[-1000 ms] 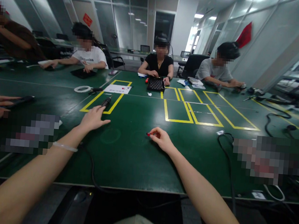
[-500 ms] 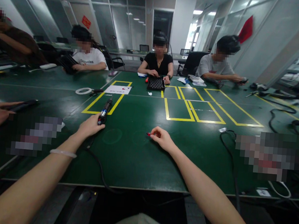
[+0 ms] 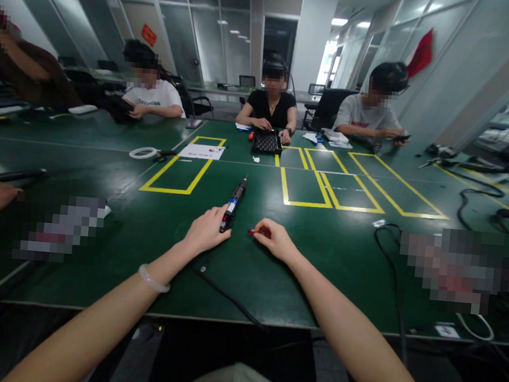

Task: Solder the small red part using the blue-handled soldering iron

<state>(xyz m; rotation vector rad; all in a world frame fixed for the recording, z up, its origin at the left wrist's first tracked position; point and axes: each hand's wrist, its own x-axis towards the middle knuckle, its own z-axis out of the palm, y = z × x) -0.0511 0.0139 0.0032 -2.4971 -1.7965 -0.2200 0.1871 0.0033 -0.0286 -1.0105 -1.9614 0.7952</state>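
Okay, head view, both hands in play over the green table (image 3: 264,281), and the left hand (image 3: 206,229), at eleven o'clock, has its thumb and fingers closed around the back end of a black pen-shaped tool (image 3: 234,204)! Its thin tip points out toward one o'clock, a blue band showing mid-body; whether it is lifted or resting, I can't tell. Across at one o'clock, the right hand (image 3: 277,240) has curled fingers, thumb and forefinger pinched on a small red piece (image 3: 251,232), its details too small to read. How far along? Both things are in hand, that much is done; tool and piece sit near each other but apart, so by my reading nothing is being worked on the piece yet, and bringing the two together remains undone. Below the left hand, a black cable (image 3: 231,299) trails toward five o'clock. Farther off at eleven, a white sheet (image 3: 202,151) lies by yellow tape (image 3: 165,191), and at twelve a co-worker is busy at a black tray (image 3: 266,143)
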